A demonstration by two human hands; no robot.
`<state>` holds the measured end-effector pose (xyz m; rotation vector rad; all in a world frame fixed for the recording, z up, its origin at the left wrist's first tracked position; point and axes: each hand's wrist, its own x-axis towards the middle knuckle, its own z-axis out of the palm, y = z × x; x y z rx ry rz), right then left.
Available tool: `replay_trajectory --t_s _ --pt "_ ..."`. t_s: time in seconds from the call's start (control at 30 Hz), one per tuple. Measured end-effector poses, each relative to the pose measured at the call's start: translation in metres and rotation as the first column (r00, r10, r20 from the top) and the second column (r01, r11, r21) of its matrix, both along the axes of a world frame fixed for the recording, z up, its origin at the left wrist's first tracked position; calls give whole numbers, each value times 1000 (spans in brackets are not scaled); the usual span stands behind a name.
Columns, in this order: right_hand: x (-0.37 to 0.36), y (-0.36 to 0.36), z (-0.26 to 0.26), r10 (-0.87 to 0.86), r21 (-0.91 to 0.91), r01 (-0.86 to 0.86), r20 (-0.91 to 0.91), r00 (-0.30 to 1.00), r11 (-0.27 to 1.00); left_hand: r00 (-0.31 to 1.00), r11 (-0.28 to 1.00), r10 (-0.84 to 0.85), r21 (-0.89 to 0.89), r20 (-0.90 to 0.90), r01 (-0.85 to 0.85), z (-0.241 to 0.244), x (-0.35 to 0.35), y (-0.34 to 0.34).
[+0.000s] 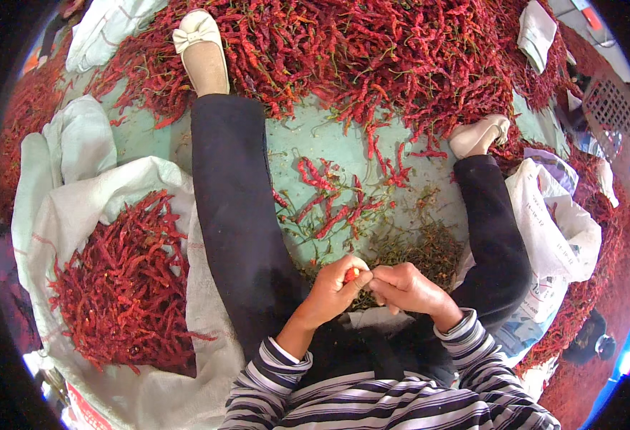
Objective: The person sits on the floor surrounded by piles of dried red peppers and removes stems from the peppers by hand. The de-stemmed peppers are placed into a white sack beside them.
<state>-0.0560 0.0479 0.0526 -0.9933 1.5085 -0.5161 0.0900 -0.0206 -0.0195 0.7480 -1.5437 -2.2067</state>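
Both my hands meet in front of my lap, above a heap of green and brown chili stems [427, 250]. My left hand [341, 285] is closed around a red chili pepper [351, 274], of which only a small orange-red part shows. The fingertips of my right hand [406, 287] are pinched together against my left thumb; whether they hold a stem is too small to tell. Several loose dried red chilies [336, 215] lie on the pale green floor between my legs. Beyond my feet spreads a large pile of red chilies with stems [368, 48].
At my left stands an open white woven sack [105, 185] with red chilies [132, 285] in it. A white printed bag [546, 226] is beside my right leg. More chili heaps lie on both sides. A plastic crate [613, 105] and a person [589, 338] are at the far right.
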Motion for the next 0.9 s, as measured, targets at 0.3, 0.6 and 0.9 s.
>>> replay_trajectory --t_s 0.3,0.6,0.9 --pt "5 3 22 794 -326 -828 -271 544 456 920 607 129 763 -369 221 -17 0 22" --pt "-76 -98 -45 -61 -238 -83 -539 840 968 914 701 353 704 -200 -117 -8 -9 2" --pt "-49 -175 -152 151 -33 -286 -787 598 958 966 838 255 506 -32 -204 -17 -16 -1"
